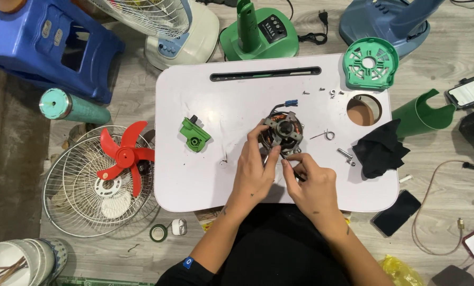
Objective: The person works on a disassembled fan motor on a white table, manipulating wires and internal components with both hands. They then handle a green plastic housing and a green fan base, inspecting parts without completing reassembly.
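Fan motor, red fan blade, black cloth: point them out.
fan motor (283, 128), head view, centre of its housing.
red fan blade (125, 156), head view, hub.
black cloth (380, 148), head view, middle fold.

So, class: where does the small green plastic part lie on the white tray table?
The small green plastic part lies on the left half of the white tray table, left of the fan motor and both hands.

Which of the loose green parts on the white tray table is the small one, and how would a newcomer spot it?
Start at the white tray table and look left of the fan motor that the left hand touches. The small green part lies alone there on bare white surface. Unlike the round slotted green cover at the table's top right corner, it is blocky, with a black tip and a round hole.
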